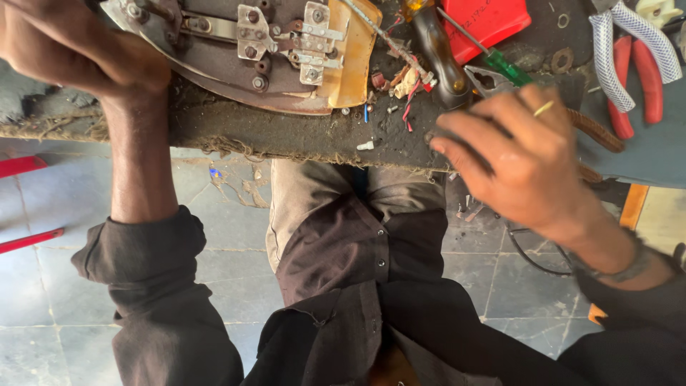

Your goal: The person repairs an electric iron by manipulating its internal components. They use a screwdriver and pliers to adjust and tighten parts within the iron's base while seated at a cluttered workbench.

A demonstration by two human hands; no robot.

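Right hand (525, 161) beside opened, rusty iron (286, 57)

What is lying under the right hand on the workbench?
Under the right hand only the dark, dirty workbench edge and part of a braided cord show. Anything beneath the palm is covered.

We see red-handled pliers (632, 78) lying at the bench's right end, a green-handled screwdriver (500, 63) across a red box (493, 18), and grey floor tiles (229, 229) below
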